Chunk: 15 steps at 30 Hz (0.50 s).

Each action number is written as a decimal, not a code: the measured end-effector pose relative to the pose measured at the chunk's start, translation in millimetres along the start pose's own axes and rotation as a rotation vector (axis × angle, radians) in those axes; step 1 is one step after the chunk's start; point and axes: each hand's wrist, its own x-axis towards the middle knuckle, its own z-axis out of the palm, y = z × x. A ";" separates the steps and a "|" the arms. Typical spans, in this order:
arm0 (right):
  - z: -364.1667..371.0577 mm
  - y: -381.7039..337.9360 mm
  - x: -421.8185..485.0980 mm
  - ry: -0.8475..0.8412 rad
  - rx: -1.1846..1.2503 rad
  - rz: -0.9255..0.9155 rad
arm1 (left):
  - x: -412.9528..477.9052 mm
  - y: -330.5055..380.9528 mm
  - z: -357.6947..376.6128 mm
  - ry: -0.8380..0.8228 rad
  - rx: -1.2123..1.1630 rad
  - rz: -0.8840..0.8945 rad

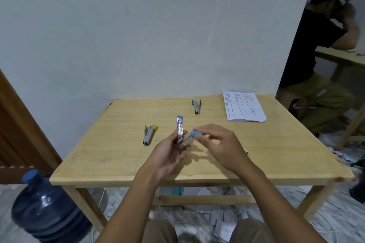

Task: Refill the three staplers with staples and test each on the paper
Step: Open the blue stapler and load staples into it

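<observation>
Nearest the lens are two knees in khaki trousers point(158, 231), with both forearms reaching up over the near edge of the table point(118, 156). The left hand point(169, 156) is wrapped round the blue stapler point(180, 128), gripping its metal body upright above the middle of the table, blue tip on top. The stapler is swung open, with its blue-capped arm sticking out to the right. The right hand point(219, 144) pinches that cap with its fingertips.

The yellow stapler point(149, 134) lies open just left of the hands. The green stapler point(196, 107) lies open farther back, near the far edge. The printed paper point(244, 107) sits at the far right corner, well apart from both hands.

A small object point(245, 151) peeks out beside the right wrist, too hidden to tell what it is. Off the near left corner a blue water bottle point(45, 209) stands on the floor. Paper scraps point(223, 221) litter the floor under the table. At far right, another person point(316, 55) sits at a second table.
</observation>
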 end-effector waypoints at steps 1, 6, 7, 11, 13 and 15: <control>-0.4 -0.1 3.4 0.044 0.050 0.054 | -5.3 -2.2 1.7 -0.049 0.057 -0.025; 10.5 5.6 9.0 0.075 0.322 0.382 | -16.7 -15.2 3.9 -0.177 0.095 -0.028; 13.3 6.5 8.5 0.045 0.387 0.446 | -17.3 -17.5 3.1 -0.181 0.067 -0.032; 21.2 3.3 8.3 -0.047 0.727 0.574 | -20.0 -20.2 1.8 -0.223 0.065 -0.043; 23.1 0.2 9.5 -0.026 0.819 0.568 | -20.7 -19.4 2.0 -0.233 0.083 -0.048; 25.5 -1.9 11.0 0.011 0.820 0.563 | -20.5 -18.1 2.7 -0.239 0.088 -0.065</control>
